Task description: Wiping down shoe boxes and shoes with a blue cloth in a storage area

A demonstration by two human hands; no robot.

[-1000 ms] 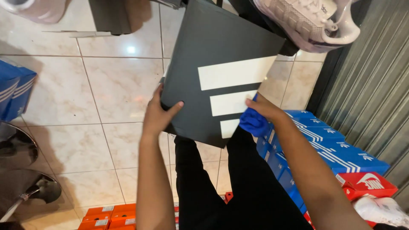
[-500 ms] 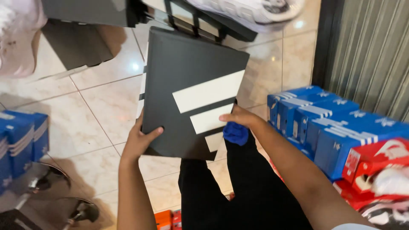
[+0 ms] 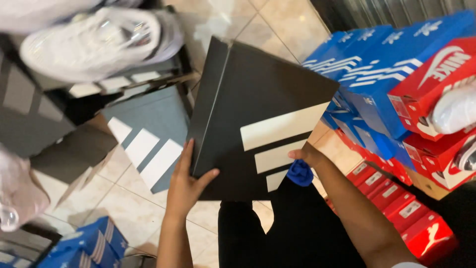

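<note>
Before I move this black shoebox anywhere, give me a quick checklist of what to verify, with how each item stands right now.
1. Left hand on the black shoebox: ok, thumb on the lid, fingers along its left edge.
2. Right hand on the box: ok, it touches the lower right edge, though its fingers are hidden behind it.
3. Blue cloth secured: cannot tell, it sits bunched under the right hand.
4. Lid closed: ok, it sits flush along the visible left side.
5. Room on the right: not ok, stacked blue shoeboxes and red shoeboxes stand close by.
6. Room on the left: not ok, a grey striped box and a white sneaker lie there.
</note>
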